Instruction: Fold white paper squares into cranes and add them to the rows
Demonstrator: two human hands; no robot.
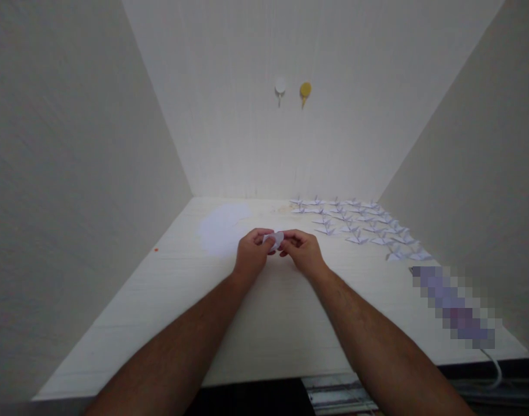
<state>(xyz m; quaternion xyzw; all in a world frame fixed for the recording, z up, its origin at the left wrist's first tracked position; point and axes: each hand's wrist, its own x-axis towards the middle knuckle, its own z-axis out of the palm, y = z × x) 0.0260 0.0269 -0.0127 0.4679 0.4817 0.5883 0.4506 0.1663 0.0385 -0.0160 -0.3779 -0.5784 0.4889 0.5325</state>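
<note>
Between my two hands is a small folded piece of white paper (274, 239), held just above the table. The fingers and thumb of my left hand (254, 249) pinch its left side. On its right edge, my right hand (302, 248) grips with thumb and fingertips. Behind my left hand lies a white patch of paper (221, 229), its outline blurred. Several white folded paper cranes (357, 238) stand in rows at the back right of the table.
The pale table (173, 306) is boxed in by walls on three sides. A blurred-out device (453, 309) with a white cable lies at the right edge. A small orange spot (156, 249) is at the left. A white hook (280, 88) and a yellow hook (305, 90) hang on the back wall.
</note>
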